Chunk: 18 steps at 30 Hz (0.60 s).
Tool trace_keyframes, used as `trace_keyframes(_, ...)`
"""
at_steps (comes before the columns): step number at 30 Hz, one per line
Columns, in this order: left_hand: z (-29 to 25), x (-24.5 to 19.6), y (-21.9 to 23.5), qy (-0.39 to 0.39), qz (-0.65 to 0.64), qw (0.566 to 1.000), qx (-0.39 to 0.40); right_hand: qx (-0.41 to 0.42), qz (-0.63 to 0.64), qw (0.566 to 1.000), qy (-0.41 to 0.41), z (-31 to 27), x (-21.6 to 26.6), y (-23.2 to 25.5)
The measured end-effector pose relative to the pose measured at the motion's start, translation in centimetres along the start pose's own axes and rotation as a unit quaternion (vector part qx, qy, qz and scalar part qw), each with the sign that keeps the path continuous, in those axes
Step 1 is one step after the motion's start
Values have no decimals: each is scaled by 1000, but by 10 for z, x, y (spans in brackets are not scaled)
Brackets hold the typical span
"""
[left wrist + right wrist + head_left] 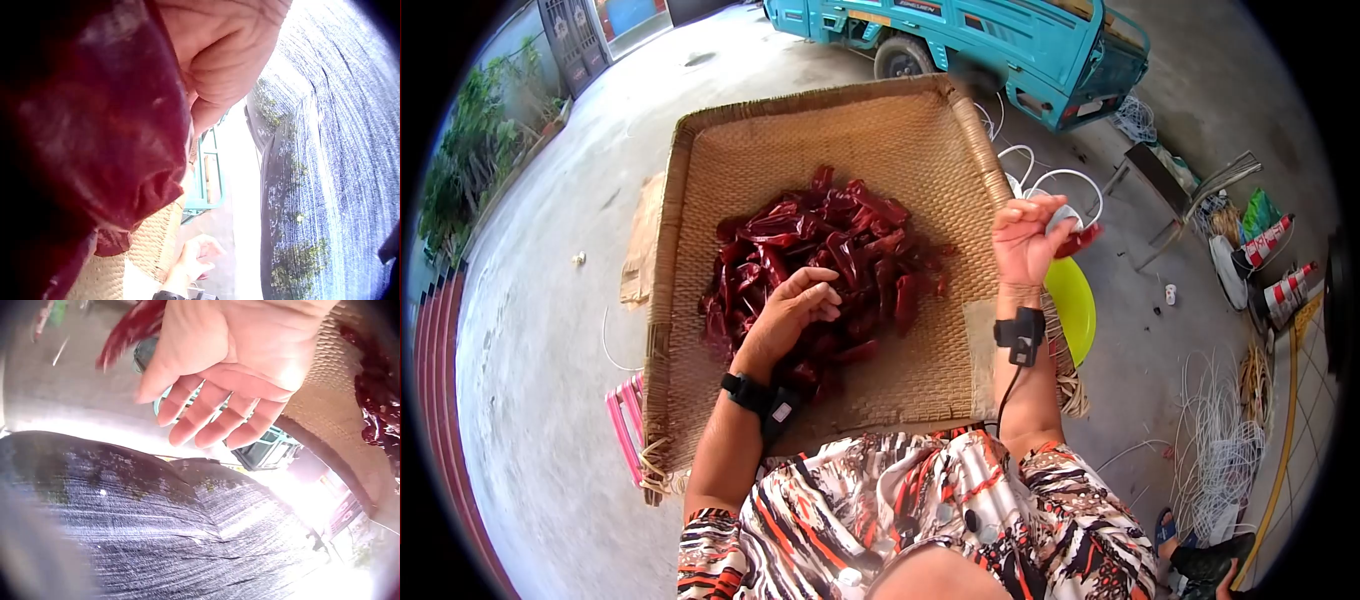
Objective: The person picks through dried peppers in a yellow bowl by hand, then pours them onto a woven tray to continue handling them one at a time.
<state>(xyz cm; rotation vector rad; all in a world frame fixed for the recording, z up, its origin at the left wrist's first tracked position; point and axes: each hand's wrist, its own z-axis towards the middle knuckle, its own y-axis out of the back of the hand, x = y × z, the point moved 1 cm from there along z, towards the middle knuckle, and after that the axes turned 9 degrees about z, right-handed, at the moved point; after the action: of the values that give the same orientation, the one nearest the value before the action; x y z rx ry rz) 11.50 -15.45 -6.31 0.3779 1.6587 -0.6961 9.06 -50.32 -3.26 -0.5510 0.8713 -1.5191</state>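
Glossy dark red dried peppers lie heaped in a large woven basket. Over the near part of the heap is my left hand, its fingers loosely bent and nothing seen between them. One big wrinkled pepper fills much of the left wrist view, close below the palm. My right hand is raised at the basket's right rim, palm up with the fingers spread and relaxed. Just past its thumb is a single blurred red pepper, above a yellow-green basin partly hidden by the forearm.
A teal cargo tricycle stands behind the basket. White looped tubing rises beside my right hand. At the right are a bench, striped traffic cones and tangled white strapping. A pink stool shows beneath the basket's left side.
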Motion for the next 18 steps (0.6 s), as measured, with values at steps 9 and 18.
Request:
trace_keyframes(9, 3, 7, 6, -7, -3, 1000, 6, -203, -650, 724, -108, 0, -38, 19)
trace_keyframes(18, 2, 5, 4, 0, -5, 1000, -4, 159, -944, 278, -78, -17, -93, 47)
